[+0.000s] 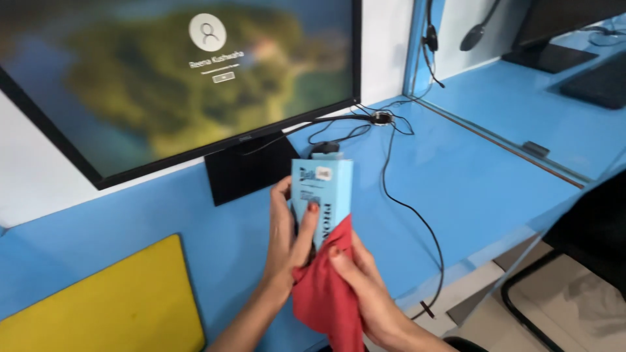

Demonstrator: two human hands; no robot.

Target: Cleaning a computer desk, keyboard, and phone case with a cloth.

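A light blue carton (321,199), tall and narrow with printed faces, is held upright above the front part of the blue tabletop (482,189), roughly at the middle of the view. Its lower part is wrapped in a red cloth (326,293), which hangs down below it between the two wrists. The carton is gripped from the left side by the left hand (285,231), whose fingers are curled around it, with the thumb laid on the front face. The red cloth is pressed against the carton's lower right edge by the right hand (362,277), which is closed on the cloth with the thumb on top. Just behind the carton a black mouse (325,148) is partly hidden, and a black cable (417,215) is seen running from behind it across the tabletop and down over the front edge. A large monitor (176,78) with a lit screen is set behind on a black stand (251,166). A yellow pad (111,300) is laid on the tabletop at the lower left. Beyond a divider at the right, a headset (432,39) is hung, and a second blue desk (521,104) with dark equipment is seen.
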